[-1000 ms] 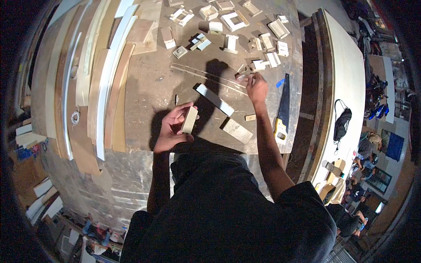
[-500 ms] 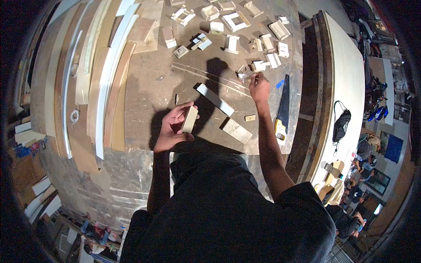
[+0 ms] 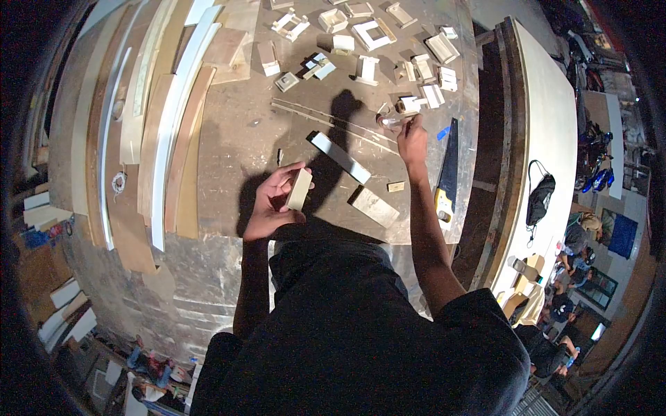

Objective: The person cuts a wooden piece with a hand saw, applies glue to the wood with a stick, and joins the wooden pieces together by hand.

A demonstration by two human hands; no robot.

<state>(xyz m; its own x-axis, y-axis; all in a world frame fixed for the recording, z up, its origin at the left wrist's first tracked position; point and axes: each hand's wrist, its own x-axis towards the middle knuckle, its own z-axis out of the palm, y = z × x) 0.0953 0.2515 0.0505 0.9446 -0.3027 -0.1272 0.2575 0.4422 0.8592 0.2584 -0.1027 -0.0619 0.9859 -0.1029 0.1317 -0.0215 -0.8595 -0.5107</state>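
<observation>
My left hand (image 3: 269, 204) is closed around a small pale wooden block (image 3: 299, 189), held above the near part of the worktable (image 3: 229, 152). My right hand (image 3: 413, 145) reaches farther out, its fingers pinched at a small translucent container (image 3: 390, 123) whose exact kind is too small to make out. Just beyond these fingers lies a small wooden assembly (image 3: 411, 105). Between my hands are a white-faced strip (image 3: 341, 158), a short wooden board (image 3: 374, 206) and a tiny wooden block (image 3: 395, 186). Thin wooden sticks (image 3: 333, 123) lie farther back.
A handsaw (image 3: 447, 170) with a yellow handle lies right of my right arm, near a blue scrap (image 3: 443, 133). Several small wooden assemblies (image 3: 373, 33) cover the far side. Long boards (image 3: 170, 132) are stacked at left. A pale-topped table (image 3: 548, 125) bears a black bag (image 3: 540, 193).
My right hand has shifted slightly, and the translucent container at its fingertips has changed its tilt. My left hand keeps the wooden block in almost the same place.
</observation>
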